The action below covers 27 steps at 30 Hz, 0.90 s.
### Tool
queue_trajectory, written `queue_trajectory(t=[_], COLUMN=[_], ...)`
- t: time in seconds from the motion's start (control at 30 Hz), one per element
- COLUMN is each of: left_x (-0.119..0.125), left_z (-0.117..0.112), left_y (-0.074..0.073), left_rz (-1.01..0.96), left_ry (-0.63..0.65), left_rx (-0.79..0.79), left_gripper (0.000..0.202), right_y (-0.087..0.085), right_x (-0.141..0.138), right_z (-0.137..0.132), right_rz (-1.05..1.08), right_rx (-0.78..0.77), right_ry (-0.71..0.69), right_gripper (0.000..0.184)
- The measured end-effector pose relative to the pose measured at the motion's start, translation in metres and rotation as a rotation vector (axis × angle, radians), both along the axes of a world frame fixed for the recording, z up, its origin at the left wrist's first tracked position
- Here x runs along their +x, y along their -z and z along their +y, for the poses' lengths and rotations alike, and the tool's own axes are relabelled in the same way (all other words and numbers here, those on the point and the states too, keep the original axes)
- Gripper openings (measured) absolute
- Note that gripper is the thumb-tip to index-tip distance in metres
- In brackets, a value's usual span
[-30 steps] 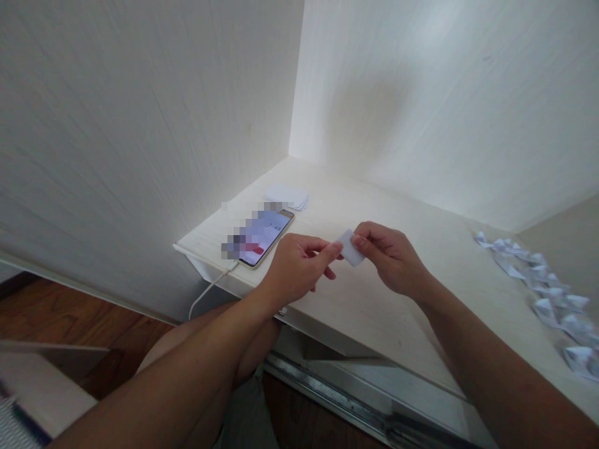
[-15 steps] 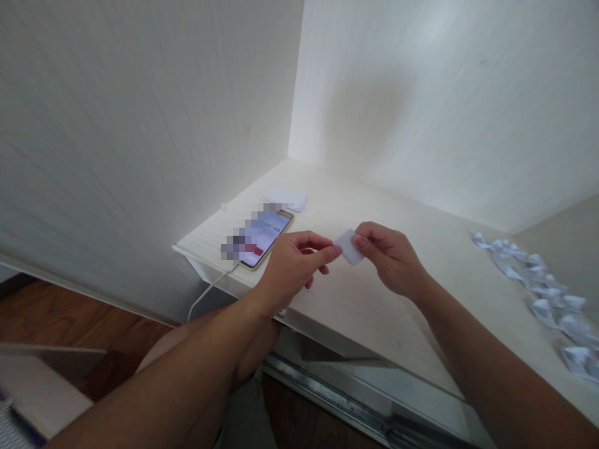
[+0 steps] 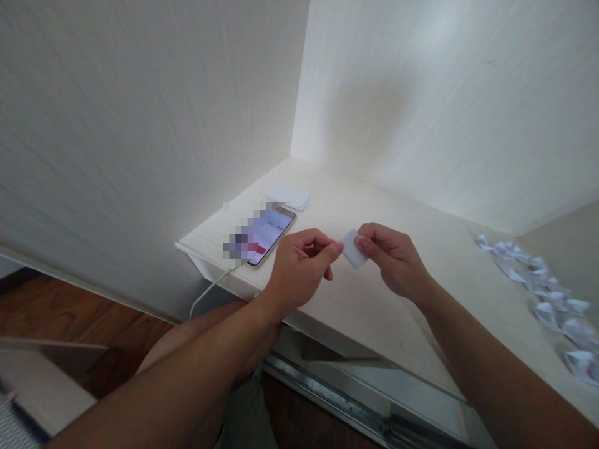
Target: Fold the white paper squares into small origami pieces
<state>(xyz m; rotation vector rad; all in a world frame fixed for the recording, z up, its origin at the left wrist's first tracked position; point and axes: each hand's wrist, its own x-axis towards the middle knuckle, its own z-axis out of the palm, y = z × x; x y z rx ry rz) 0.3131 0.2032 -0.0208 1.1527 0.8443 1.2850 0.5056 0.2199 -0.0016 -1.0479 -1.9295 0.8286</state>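
"Both busy?"
"Yes: left hand (image 3: 300,269) and right hand (image 3: 394,254), fingertips clamped on opposite edges of one small paper (image 3: 354,251), right of the phone (image 3: 277,232)."
"Step?"
"Folding, probably; next seems to want even pressure."

Matt white paper piece (image 3: 354,252), glossy phone screen (image 3: 272,233)
To me the tabletop (image 3: 355,318) looks smooth, faintly grained; the floor (image 3: 93,312) is of wood, the rail (image 3: 322,395) of shiny metal.

The small paper (image 3: 354,251) is plain white; the sheets (image 3: 289,196) at far left are white too; the desktop (image 3: 374,312) is off-white, faintly streaked; the near-left floor (image 3: 88,305) is reddish-brown wood grain.
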Motion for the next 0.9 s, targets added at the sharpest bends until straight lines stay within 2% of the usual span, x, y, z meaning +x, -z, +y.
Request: queue_trajectory(t=[0.4, 0.9], left_x=[0.004, 0.009], left_z=[0.003, 0.002], left_y=[0.009, 0.018], left_rz=[0.004, 0.221], left_ry=[-0.037, -0.081], left_rx=[0.012, 0.093], left_gripper=[0.022, 0.026], right_y=[0.002, 0.006], right_x=[-0.002, -0.004], right_z=[0.002, 0.000], right_rz=[0.026, -0.025], right_rx=[-0.019, 0.031], right_ry=[0.016, 0.076], right_gripper=[0.045, 0.040])
